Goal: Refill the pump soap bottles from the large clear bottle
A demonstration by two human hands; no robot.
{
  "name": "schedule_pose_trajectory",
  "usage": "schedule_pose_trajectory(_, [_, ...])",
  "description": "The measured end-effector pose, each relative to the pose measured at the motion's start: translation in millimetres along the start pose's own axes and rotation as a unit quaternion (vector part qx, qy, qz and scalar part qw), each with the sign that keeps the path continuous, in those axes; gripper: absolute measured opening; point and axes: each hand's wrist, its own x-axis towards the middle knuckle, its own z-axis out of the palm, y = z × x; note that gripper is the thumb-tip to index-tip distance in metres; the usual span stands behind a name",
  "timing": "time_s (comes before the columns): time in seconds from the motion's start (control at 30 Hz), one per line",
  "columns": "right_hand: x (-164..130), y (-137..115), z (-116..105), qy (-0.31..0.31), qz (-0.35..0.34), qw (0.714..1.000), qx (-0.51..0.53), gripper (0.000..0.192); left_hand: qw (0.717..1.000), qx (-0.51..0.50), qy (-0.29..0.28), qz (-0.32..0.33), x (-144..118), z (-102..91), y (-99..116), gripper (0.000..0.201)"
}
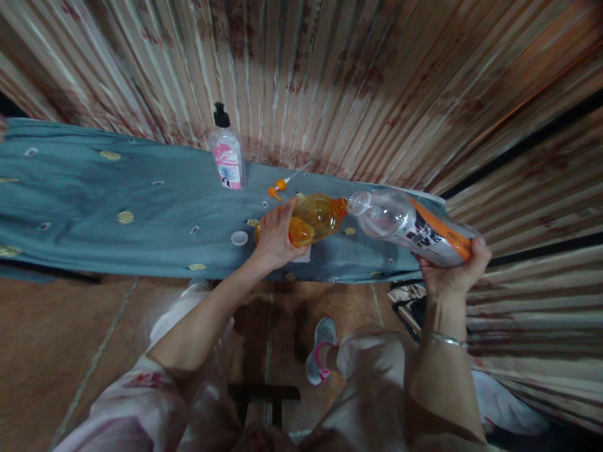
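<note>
The left hand (276, 242) grips the amber plastic bottle (323, 216) over the teal tablecloth (160, 245); the right hand (455, 270) grips the clear plastic bottle (400, 220) to its right. Mouths adjoin, contact unclear; misalignment or excess tilt could spill contents clothward.

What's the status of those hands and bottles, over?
Left hand gripping amber bottle. Right hand holding clear bottle, tilted. Bottles nose to nose, contact unclear. Orange pump lying beyond amber bottle, not between the two.

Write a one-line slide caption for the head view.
Left hand holds an amber bottle, right hand a clear bottle, mouths facing each other above a patterned teal cloth.
</note>
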Motion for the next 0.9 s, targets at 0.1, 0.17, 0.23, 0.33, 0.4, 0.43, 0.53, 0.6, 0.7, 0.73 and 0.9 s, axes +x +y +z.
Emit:
schedule_pose_trajectory(0.1, [0.3,0.6,-1.1,-0.022,-0.022,0.999,-0.025,0.045,1.0,-0.001,0.004,0.005,0.0,1.7,-1.2,0.099])
schedule_pose_trajectory(0.17, [0.5,0.9,-1.8,-0.023,-0.021,0.999,-0.027,0.045,1.0,0.003,0.01,0.008,-0.3,2.4,-1.7,0.099])
schedule_pose_trajectory(0.23, [0.5,0.9,-2.1,-0.019,-0.018,0.999,-0.026,0.045,1.0,0.005,0.014,0.008,-0.5,2.8,-2.0,0.1])
schedule_pose_trajectory(0.33, [0.0,0.4,-1.5,-0.015,-0.016,1.0,-0.022,0.047,1.0,0.001,0.013,0.006,-0.6,2.9,-2.0,0.1])
schedule_pose_trajectory(0.4, [-0.3,0.2,-1.1,-0.016,-0.018,0.999,-0.02,0.047,1.0,-0.002,0.012,0.005,-0.5,2.6,-1.7,0.099])
schedule_pose_trajectory(0.43, [-0.2,0.2,-1.1,-0.017,-0.02,0.999,-0.02,0.046,1.0,-0.003,0.011,0.005,-0.5,2.4,-1.4,0.098])
schedule_pose_trajectory(0.53, [0.6,0.8,-2.1,-0.02,-0.02,0.999,-0.018,0.045,1.0,-0.003,0.008,0.001,-0.2,1.4,-0.4,0.098])
schedule_pose_trajectory(0.6, [1.2,1.2,-2.9,-0.019,-0.019,0.999,-0.019,0.046,1.0,0.0,0.003,-0.001,-0.2,0.8,0.2,0.098])
schedule_pose_trajectory(0.7, [1.1,1.5,-3.3,-0.02,-0.02,0.999,-0.023,0.047,1.0,0.007,0.002,-0.001,-0.2,0.2,0.5,0.099])
schedule_pose_trajectory(0.73, [0.9,1.4,-3.2,-0.022,-0.021,0.999,-0.024,0.047,1.0,0.007,0.003,0.002,-0.2,0.2,0.4,0.099])
schedule_pose_trajectory(0.9, [0.4,1.0,-2.4,-0.028,-0.023,0.999,-0.021,0.046,1.0,0.009,0.007,0.006,0.0,1.1,-0.5,0.1])
